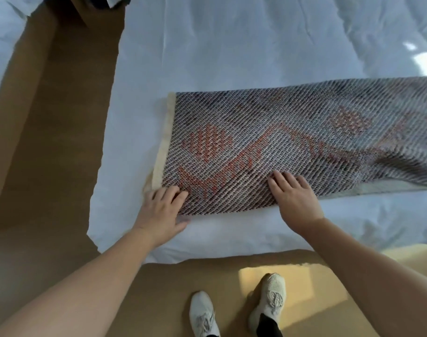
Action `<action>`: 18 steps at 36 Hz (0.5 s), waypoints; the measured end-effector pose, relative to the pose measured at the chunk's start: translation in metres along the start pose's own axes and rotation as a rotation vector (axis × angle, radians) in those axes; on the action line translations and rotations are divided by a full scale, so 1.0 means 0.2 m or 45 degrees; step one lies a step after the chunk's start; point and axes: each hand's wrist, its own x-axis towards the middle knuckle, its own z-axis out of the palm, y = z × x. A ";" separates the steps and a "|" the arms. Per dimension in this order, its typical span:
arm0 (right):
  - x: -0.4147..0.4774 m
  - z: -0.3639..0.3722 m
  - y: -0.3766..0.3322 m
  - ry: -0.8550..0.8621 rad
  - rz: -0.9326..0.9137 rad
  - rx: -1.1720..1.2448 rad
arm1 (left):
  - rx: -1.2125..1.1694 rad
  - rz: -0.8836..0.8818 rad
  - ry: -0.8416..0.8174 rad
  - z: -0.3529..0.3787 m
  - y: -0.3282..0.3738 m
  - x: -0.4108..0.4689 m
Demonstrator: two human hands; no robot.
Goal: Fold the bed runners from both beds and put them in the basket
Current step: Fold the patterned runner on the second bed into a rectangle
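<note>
A grey woven bed runner [268, 142] with an orange diamond pattern and a cream edge lies folded across the corner of a white bed [231, 52]. It stretches off to the right, where it looks blurred and lifted. My left hand [161, 212] rests on the runner's near left corner, fingers on top and thumb at its front edge. My right hand [295, 198] lies flat on the runner's near edge with straight fingers. No basket is in view.
Brown floor [61, 142] runs along the bed's left side and in front of it. My two white shoes [236, 310] stand at the bed's foot. A second white bed's edge [0, 45] shows at the far left.
</note>
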 end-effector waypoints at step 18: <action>-0.08 0.10 0.58 0.082 0.282 0.044 | 0.093 -0.103 -0.163 -0.11 0.27 0.18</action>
